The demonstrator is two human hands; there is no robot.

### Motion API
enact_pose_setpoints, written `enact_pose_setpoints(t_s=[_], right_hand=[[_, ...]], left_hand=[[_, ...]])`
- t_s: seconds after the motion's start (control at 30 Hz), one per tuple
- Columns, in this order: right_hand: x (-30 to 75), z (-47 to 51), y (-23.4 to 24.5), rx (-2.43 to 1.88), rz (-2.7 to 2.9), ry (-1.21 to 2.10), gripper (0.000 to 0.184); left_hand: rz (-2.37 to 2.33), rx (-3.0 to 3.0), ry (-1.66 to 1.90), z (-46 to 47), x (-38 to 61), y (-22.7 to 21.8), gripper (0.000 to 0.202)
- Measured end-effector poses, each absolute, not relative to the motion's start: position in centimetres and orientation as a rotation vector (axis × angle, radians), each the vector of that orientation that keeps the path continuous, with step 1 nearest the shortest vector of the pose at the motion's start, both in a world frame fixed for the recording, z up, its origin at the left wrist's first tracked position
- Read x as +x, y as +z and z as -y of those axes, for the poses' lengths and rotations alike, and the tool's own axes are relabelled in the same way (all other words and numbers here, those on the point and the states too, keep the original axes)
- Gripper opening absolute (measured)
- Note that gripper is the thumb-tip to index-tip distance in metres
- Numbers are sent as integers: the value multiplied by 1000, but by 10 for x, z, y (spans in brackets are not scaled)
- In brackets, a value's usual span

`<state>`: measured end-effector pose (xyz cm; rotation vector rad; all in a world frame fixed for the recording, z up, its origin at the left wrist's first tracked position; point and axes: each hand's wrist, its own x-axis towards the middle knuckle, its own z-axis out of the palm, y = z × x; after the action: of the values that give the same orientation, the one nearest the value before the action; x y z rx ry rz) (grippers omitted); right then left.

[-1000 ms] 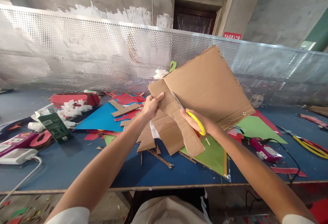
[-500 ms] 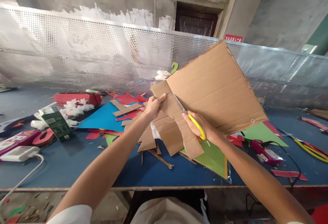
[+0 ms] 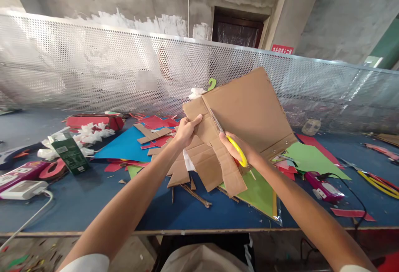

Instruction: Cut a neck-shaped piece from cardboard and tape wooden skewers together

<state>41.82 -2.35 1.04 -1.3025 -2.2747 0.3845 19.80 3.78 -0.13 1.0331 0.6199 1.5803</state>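
My left hand (image 3: 186,131) grips the left edge of a large brown cardboard sheet (image 3: 249,110) held tilted above the blue table (image 3: 77,201). In my right hand (image 3: 235,149) are yellow-handled scissors (image 3: 237,150), fingers closed through the handles. Their blades run up along a cut line in the cardboard between my two hands. A partly cut strip of cardboard (image 3: 229,170) hangs down below the scissors.
Cardboard offcuts (image 3: 193,164), blue paper (image 3: 124,144), green paper (image 3: 307,158) and red scraps (image 3: 157,120) cover the table. A green box (image 3: 69,153), white tissue flowers (image 3: 93,130) and a power strip (image 3: 21,189) lie left. A glue gun (image 3: 322,182) and yellow scissors (image 3: 378,177) lie right. Perforated metal fence (image 3: 93,72) behind.
The cardboard sheet tilted up and swung right half a second ago, then came back down. The scissors blades have advanced a little further along the cut.
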Motion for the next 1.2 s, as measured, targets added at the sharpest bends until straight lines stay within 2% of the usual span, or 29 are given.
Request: enact_pose_setpoints(t_s=[0.37, 0.57, 0.9, 1.2], right_hand=[[408, 35, 23, -1454, 2290, 214, 65], [420, 42, 31, -1419, 2334, 253, 62], [428, 40, 6, -1472, 2229, 256, 56], [435, 35, 7, -1172, 2235, 524, 70]], left_hand=[[-655, 1007, 1577, -38, 197, -2, 50], [-625, 1010, 1528, -37, 209, -5, 47], [-730, 984, 1483, -39, 217, -16, 44], [-643, 1016, 1477, -32, 219, -9, 45]])
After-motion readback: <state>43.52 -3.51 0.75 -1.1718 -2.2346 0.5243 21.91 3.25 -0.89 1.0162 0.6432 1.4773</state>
